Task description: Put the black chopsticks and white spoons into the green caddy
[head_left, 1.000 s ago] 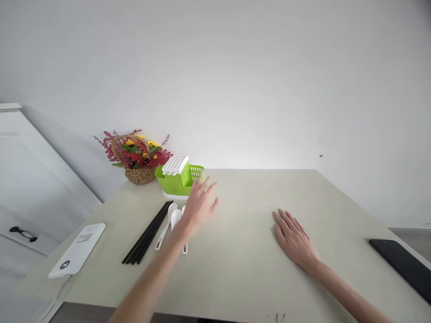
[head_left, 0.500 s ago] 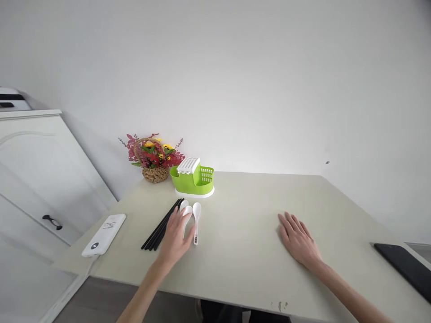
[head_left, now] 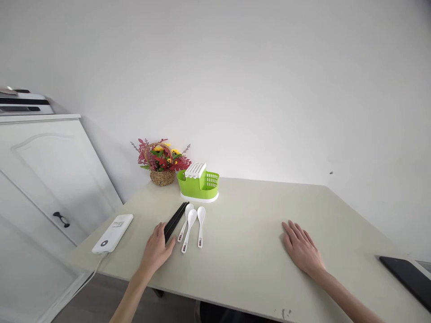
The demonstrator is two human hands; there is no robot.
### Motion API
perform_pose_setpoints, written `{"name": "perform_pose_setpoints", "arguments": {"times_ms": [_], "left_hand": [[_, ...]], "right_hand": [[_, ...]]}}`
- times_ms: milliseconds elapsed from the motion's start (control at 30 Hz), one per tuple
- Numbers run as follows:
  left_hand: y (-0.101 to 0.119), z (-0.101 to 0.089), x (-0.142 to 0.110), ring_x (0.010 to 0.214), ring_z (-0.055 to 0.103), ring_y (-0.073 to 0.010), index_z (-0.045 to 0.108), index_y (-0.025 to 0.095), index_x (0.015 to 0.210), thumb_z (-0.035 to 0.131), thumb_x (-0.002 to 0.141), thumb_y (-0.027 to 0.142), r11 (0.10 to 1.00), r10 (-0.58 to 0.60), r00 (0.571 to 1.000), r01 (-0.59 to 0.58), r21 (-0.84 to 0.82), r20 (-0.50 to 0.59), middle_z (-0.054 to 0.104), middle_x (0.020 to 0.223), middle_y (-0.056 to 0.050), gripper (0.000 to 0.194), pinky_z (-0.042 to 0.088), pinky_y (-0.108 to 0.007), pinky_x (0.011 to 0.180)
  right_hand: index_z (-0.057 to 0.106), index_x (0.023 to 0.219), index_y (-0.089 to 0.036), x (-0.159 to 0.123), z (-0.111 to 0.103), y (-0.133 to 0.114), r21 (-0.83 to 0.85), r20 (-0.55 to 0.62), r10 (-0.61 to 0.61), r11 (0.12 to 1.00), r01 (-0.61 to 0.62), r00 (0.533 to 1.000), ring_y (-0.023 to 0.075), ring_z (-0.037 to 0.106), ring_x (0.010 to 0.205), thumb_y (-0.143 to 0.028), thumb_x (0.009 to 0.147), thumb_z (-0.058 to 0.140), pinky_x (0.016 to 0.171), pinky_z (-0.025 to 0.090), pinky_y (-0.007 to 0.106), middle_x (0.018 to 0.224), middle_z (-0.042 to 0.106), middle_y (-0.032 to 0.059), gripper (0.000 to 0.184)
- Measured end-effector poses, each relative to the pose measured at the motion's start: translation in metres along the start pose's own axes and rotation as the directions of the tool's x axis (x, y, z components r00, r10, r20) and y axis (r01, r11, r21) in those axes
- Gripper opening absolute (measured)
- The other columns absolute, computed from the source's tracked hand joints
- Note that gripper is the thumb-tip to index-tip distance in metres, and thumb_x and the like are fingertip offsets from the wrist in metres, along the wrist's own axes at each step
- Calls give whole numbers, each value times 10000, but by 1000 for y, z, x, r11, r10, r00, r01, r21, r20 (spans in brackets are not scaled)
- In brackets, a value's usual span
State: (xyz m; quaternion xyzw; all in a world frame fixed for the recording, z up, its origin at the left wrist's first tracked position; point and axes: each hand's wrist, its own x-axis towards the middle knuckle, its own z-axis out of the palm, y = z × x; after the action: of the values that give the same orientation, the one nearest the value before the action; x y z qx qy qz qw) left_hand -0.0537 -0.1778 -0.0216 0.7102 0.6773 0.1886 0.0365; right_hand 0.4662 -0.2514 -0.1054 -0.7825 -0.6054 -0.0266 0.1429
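Note:
My left hand [head_left: 157,247] is curled round the lower part of a bunch of black chopsticks [head_left: 175,220], fingers on their left side and thumb on their right. The chopsticks' near ends are hidden under the hand. Just right of the thumb lie three white spoons: a left spoon [head_left: 185,222], a middle spoon [head_left: 189,229] and a right spoon [head_left: 200,226], their handles pointing toward me. Flat on the table, well to the right, rests my right hand [head_left: 303,247], open and holding nothing.
Behind the spoons stands a green and white utensil holder [head_left: 198,187], beside a wicker basket of flowers [head_left: 162,177]. A white power bank [head_left: 113,234] with a cable lies at the left edge of the table [head_left: 249,251]; a black phone [head_left: 407,278] lies far right. A white cabinet [head_left: 57,179] stands left.
My left hand has moved left from over the spoons onto the chopsticks and closed round them. The view has shifted slightly. My right hand stays in place on the table.

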Motion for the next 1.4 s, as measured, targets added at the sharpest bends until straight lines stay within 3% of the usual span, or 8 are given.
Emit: {"name": "perform_pose_setpoints", "arguments": {"times_ms": [333,500,633,767,1000,1267,1400], "left_hand": [[29,-28,11,1271,568,-345,597,107,1293,485,929,241,967,-4,999,-10,254,54,647,1306,-210,404,493,-424,993],[40,-47,26,1179,625,-386,677,119,1093,580,830,235,938,-104,969,20,347,226,655,1220,-238,303,537,-406,861],[46,-55,47,1015,702,-374,699,169,876,673,707,245,934,-149,939,30,356,310,716,1072,-190,187,534,-425,842],[50,-55,64,960,724,-367,686,192,767,717,605,218,928,-163,925,26,371,343,746,979,-148,167,535,-441,853],[52,-49,73,1024,724,-404,688,183,718,739,535,147,917,-167,915,7,399,368,758,1047,-191,193,531,-474,896],[44,-36,80,935,747,-395,723,240,725,806,531,334,926,-241,904,106,361,354,781,854,-154,231,555,-463,837],[39,-31,81,910,747,-412,696,231,695,794,494,306,934,-255,900,135,330,354,770,806,-153,236,559,-469,811]], "right_hand": [[428,1586,-172,-1,2,2,-6,-8,-6,1000,6,1000,220,244,1573,-438,1041,143,1288,167,434,1679,353,53,670],[441,1576,-169,-2,0,1,-4,-12,1,1000,-1,1000,227,259,1568,-427,1033,154,1285,173,440,1673,366,59,666],[444,1573,-176,-2,-1,1,-3,-17,1,1000,-1,1000,224,265,1566,-434,1029,160,1283,185,440,1669,373,57,665],[444,1572,-177,-3,-1,2,12,-9,-3,1000,3,1000,227,264,1565,-444,1029,169,1283,188,445,1670,371,60,665],[436,1576,-172,-4,-3,1,32,1,11,999,-11,1000,221,257,1568,-444,1032,164,1287,176,440,1675,362,56,667],[442,1569,-161,-4,-5,-1,49,-5,10,999,-10,1000,222,250,1570,-448,1032,169,1287,175,447,1675,359,65,668],[448,1564,-164,-4,-7,-2,52,-7,15,999,-15,1000,225,257,1568,-443,1027,179,1286,177,449,1676,357,69,662]]}}
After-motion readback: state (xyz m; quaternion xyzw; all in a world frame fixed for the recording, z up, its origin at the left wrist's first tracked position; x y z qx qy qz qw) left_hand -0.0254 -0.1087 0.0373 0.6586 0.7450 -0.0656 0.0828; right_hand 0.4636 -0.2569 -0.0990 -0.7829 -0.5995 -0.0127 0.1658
